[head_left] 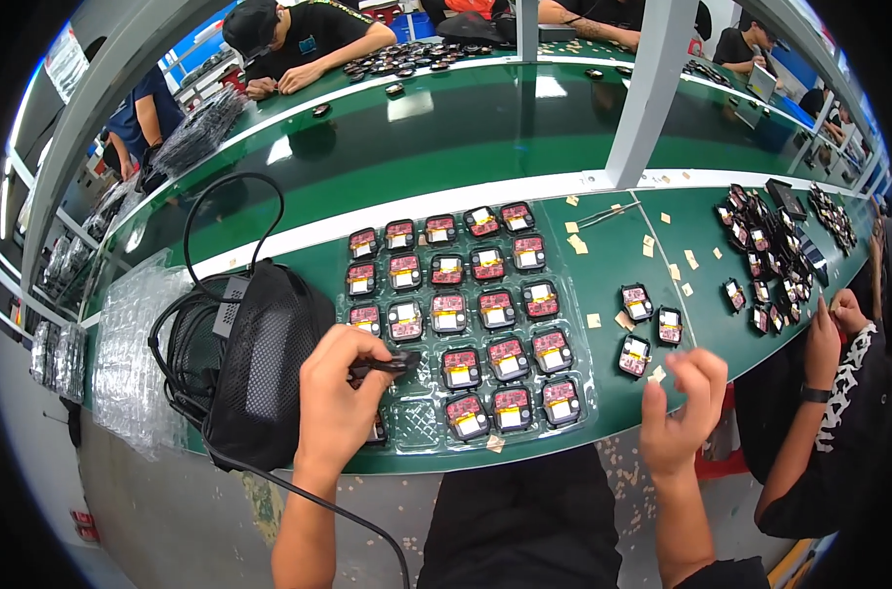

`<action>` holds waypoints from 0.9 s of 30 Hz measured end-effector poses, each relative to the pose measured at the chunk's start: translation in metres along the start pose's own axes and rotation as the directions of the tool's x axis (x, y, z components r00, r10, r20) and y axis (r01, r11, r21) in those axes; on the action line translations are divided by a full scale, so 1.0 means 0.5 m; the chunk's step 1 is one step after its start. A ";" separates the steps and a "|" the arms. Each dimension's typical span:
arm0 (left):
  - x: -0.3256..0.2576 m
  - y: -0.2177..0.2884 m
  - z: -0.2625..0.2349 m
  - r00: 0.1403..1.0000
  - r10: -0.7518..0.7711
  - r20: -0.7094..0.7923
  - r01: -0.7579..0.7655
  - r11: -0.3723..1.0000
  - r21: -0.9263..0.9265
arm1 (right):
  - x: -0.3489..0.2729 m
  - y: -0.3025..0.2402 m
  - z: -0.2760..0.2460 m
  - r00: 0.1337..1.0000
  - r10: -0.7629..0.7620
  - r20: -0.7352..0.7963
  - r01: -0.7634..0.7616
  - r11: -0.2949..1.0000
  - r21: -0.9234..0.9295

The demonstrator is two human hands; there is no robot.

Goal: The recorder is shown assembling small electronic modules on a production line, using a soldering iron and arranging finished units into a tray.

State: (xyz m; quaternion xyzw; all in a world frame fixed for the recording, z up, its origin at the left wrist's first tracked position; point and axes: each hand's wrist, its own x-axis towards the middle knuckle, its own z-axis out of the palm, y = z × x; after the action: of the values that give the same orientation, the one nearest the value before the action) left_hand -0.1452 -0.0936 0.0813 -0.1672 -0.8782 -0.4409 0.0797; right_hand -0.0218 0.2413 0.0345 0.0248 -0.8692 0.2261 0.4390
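My left hand point(336, 388) is closed on a small black device casing point(399, 363), seen edge-on over the lower left of a clear plastic tray point(585, 412). Rows of black casings with red circuit boards and white-and-yellow parts point(508, 359) fill most of the tray's pockets. Bare textured pockets point(418, 424) show just below the held casing. My right hand point(683, 407) is raised at the table's near edge, thumb and fingers apart, with no casing in it. A cream paper scrap point(657, 375) shows by its thumb; whether they touch, I cannot tell. Three loose casings point(634, 355) lie beyond that hand.
A black mesh bag point(269, 363) with a cable stands left of the tray, beside stacked clear trays point(136, 353). Tweezers point(608, 213) and paper scraps lie on the green table. Heaped casings point(765, 260) are at right, near a co-worker's hands point(834, 324). A grey post point(652, 93) rises beyond.
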 end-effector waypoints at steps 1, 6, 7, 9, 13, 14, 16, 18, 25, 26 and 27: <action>0.002 -0.005 -0.001 0.995 0.081 -0.059 -0.080 0.997 0.020 | -0.008 -0.020 -0.009 1.000 0.003 0.001 -0.003 1.000 0.000; -0.019 0.028 0.014 0.928 0.333 -0.167 -0.365 0.900 -0.237 | -0.033 -0.164 -0.021 0.838 0.186 0.514 -0.543 0.387 0.745; -0.026 0.046 0.018 0.886 0.456 -0.086 -0.462 0.852 -0.245 | -0.037 -0.192 -0.014 0.776 0.150 0.612 -0.629 0.123 0.768; -0.052 0.085 0.048 0.812 0.578 0.076 -0.488 0.746 -0.453 | -0.039 -0.251 -0.006 0.625 0.209 0.752 -0.708 -0.253 0.659; -0.109 0.125 0.079 0.678 0.658 0.329 -0.460 0.728 -0.508 | -0.065 -0.270 -0.001 0.299 0.213 0.930 -0.665 -0.653 0.363; -0.111 0.127 0.087 0.672 0.658 0.340 -0.444 0.725 -0.526 | -0.061 -0.273 0.001 0.217 0.226 0.950 -0.636 -0.706 0.313; -0.116 0.137 0.095 0.667 0.657 0.353 -0.425 0.724 -0.544 | -0.097 -0.247 -0.011 0.166 0.167 0.972 -0.576 -0.783 0.233; -0.122 0.156 0.085 0.694 0.608 0.386 -0.147 0.644 -0.751 | -0.117 -0.236 -0.014 0.113 0.094 0.989 -0.314 -0.941 0.126; 0.022 0.065 0.001 0.923 0.365 0.118 -0.384 0.892 0.240 | -0.134 -0.214 -0.015 0.173 0.023 0.985 -0.536 -0.836 0.114; 0.039 0.046 0.007 0.949 0.300 0.094 -0.314 0.895 0.317 | -0.144 -0.212 -0.014 0.175 0.022 0.984 -0.539 -0.834 0.114; 0.053 0.025 0.015 0.970 0.236 0.065 -0.242 0.888 0.390 | -0.154 -0.212 -0.013 0.167 0.032 0.985 -0.541 -0.833 0.118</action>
State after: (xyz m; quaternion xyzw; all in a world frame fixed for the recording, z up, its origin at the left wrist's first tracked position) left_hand -0.1652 -0.0747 0.0935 -0.2578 -0.9224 -0.2401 0.1585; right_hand 0.0558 0.1370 0.0174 -0.1751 -0.1279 0.9535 -0.2094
